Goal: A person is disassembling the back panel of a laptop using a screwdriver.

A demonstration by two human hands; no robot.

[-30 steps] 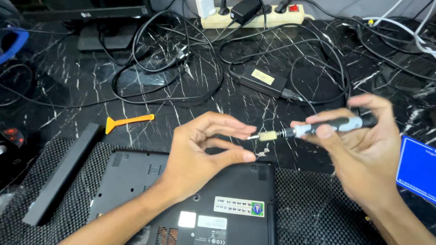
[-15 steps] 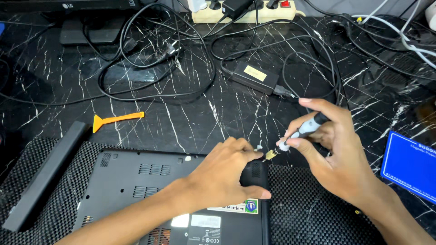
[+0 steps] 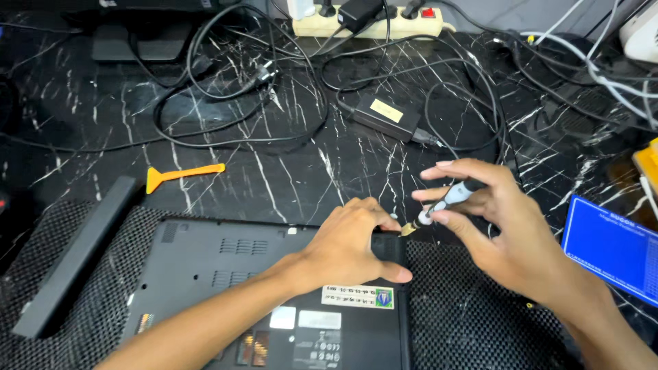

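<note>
A black laptop (image 3: 205, 274) lies bottom side up on a dark mesh mat (image 3: 473, 322). My left hand (image 3: 346, 243) rests flat on its upper right corner, fingertips at the far edge. My right hand (image 3: 493, 226) holds a small black and silver screwdriver (image 3: 449, 201) tilted down to the left. Its tip meets the laptop's top right corner beside my left fingers.
An orange plastic pry tool (image 3: 179, 175) lies on the black marble table (image 3: 288, 171). A long black battery bar (image 3: 75, 257) sits left of the laptop. Behind are a power adapter (image 3: 385, 115), tangled cables and a power strip (image 3: 370, 26). A blue pad (image 3: 613, 247) lies right.
Both hands have come down from above the table to the laptop's top right corner. The screwdriver has gone from level to tilted, its tip now on the laptop.
</note>
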